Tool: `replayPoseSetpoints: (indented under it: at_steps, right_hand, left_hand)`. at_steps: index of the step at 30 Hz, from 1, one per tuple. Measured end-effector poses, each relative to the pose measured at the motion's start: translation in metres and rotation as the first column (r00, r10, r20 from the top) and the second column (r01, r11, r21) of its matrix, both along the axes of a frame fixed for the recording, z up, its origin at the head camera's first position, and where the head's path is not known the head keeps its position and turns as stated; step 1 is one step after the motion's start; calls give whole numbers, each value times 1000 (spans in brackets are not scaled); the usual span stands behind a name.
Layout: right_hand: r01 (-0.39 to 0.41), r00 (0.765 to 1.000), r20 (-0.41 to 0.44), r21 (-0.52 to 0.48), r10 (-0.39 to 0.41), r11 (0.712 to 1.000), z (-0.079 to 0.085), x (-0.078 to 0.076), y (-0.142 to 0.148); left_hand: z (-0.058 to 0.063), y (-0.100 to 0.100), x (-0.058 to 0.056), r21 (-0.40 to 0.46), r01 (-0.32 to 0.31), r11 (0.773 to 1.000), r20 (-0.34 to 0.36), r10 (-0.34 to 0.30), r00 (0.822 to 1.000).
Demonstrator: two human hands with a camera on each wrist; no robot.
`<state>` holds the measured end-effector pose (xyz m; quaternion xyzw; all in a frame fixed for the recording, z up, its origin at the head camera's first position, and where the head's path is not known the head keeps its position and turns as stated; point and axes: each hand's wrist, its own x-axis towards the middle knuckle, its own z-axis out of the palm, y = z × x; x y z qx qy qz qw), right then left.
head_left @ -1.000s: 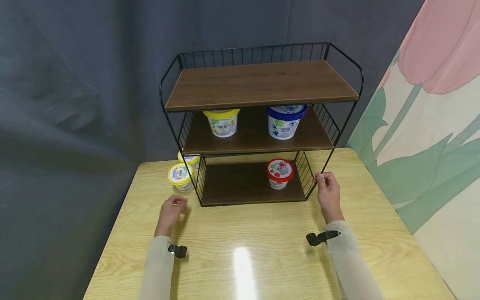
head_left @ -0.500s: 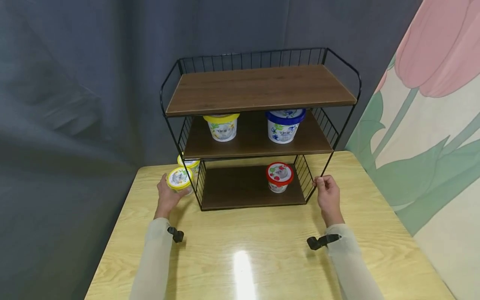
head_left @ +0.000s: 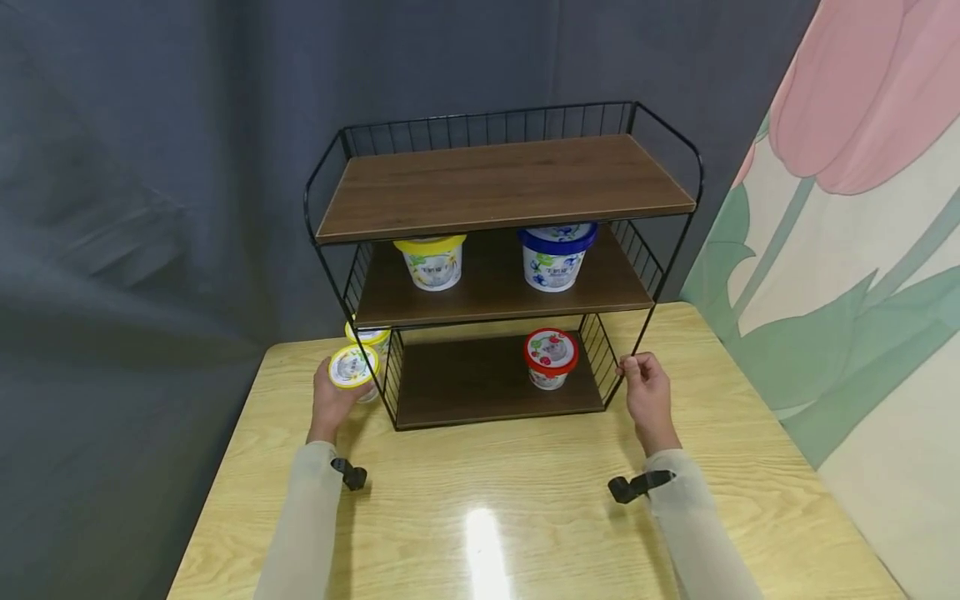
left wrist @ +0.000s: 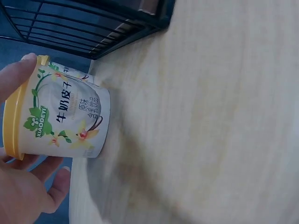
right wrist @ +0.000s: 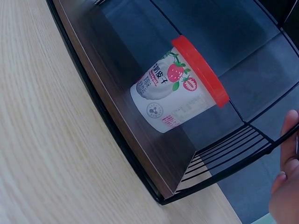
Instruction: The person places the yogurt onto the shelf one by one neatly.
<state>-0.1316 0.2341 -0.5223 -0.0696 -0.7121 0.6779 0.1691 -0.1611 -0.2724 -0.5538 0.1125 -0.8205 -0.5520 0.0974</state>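
Note:
My left hand (head_left: 330, 404) grips a yellow-lidded tub (head_left: 354, 367) just left of the three-tier rack (head_left: 510, 183). In the left wrist view, this white tub (left wrist: 70, 112) with vanilla flowers has my thumb at one side of its lid and fingers at the other. A second yellow-lidded tub (head_left: 371, 337) stands close behind it, partly hidden. On the rack's right side, my right hand (head_left: 648, 396) pinches the front black post low down. The right wrist view shows a red-lidded strawberry tub (right wrist: 175, 88) upright on the bottom shelf, inward of that hand (right wrist: 287, 186).
On the middle shelf stand a large yellow-lidded tub (head_left: 435, 262) and a blue-lidded one (head_left: 557, 258), their tops partly under the upper board. Wire side panels (head_left: 600, 350) close the rack's ends. A dark curtain (head_left: 450, 58) hangs behind the wooden table (head_left: 450, 500).
My left hand has moved forward from the table in front and taken hold of the nearer yellow-lidded tub. My right hand keeps its hold on the post. The head view has shifted slightly.

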Motion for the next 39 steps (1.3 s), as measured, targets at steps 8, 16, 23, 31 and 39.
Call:
replayPoseSetpoints:
  at_steps: [8,16,23,31,39]
  right_hand:
    - [9,1000,-12,-9,-10,1000,-1,-1,-2]
    - [33,999,10,-16,-33,999,2,-1,-1]
    - [31,999,15,-7,-31,1000,3,1,-4]
    - [39,999,9,19,-39,999,0,0,-5]
    - [27,997,70,18,-28,999,-2,-2,-4]
  left_hand:
    - [-2,-3,21,17,-24,1000,-23,25,999]
    - [-9,5,47,7,-67,998,15,67,998]
    - [-6,11,86,-57,-74,996,82,79,993]
    - [-6,28,133,-19,-13,1000,115,16,993]
    - [-12,51,154,19,36,999,130,-38,991]
